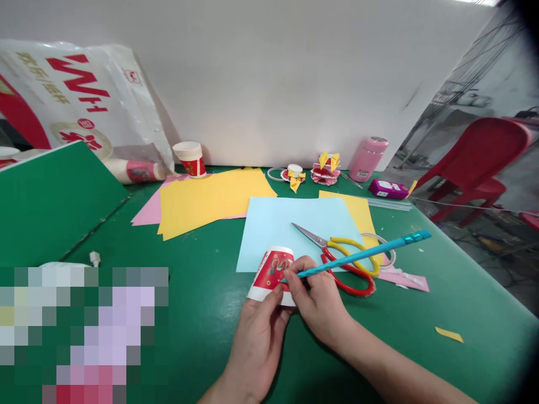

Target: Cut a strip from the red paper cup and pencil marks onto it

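The largest risk lies in the scissors with red and yellow plastic handles (371, 289), lying on and beyond the pale blue sheet of paper (273, 219) near the person's right hand (322, 303). A sideways sweep of that hand could knock them across the green tabletop (202, 336). Next, the left hand (256, 342) is clamped around the red-and-white paper cup printed with a dragon (273, 269); too hard a squeeze would likely dent its thin wall. The right hand pinches the long, shiny blue pencil (357, 258) close to its point, against the cup's printed side. On that curved, smooth surface the tip could skid or, pressed hard, pierce the paper. The cup is tilted above the table in front of the person, at the near edge of the blue sheet.

Of the containers, the biggest is the white plastic bag with red lettering (105, 84), standing against the wall; its contents cannot be made out. Lying at its foot is a row of nested paper cups (143, 172), perhaps partly inside it. The pink metallic bottle (366, 163) is closed, its contents hidden. A short upright stack of paper cups (193, 160) has one nested in another. The held cup's inside is out of sight.
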Available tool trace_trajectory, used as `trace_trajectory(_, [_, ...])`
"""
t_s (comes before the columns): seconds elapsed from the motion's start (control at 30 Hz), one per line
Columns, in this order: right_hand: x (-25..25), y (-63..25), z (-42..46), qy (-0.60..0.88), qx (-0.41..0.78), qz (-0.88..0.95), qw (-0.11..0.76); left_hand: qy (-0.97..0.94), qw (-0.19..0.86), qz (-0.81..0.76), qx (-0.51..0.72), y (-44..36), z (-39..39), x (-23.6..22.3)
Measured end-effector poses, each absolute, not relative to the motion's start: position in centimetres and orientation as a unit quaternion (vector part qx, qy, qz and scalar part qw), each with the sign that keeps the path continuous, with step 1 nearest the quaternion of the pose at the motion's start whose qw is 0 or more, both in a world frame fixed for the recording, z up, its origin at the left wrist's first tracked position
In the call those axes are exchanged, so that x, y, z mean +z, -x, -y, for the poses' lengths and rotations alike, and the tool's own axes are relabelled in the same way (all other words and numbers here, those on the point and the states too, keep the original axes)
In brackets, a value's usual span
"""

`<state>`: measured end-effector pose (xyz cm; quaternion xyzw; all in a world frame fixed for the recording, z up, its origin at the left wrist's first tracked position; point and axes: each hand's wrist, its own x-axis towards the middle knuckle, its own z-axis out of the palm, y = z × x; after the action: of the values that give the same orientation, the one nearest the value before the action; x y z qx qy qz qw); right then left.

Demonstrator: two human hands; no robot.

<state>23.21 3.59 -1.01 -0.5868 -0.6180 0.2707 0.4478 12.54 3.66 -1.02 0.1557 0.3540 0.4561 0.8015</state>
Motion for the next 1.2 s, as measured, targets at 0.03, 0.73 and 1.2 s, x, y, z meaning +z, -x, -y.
trace_trajectory(0.03, [-0.99,-23.20,-3.64,0.584,0.273,0.618,0.450,-0.156,0.802,-0.352,0.457,-12.55,-3.68,-1.00])
trace_trajectory(0.73, [-0.86,-23.39,-3.83,0.582,0.278,0.615,0.453,-0.162,0.802,-0.347,0.459,-12.53,-3.68,-1.08])
trace_trajectory(1.2, [-1.01,-23.48,-3.91,0.575,0.274,0.621,0.457,-0.146,0.810,-0.333,0.461,-12.60,-3.78,-1.22])
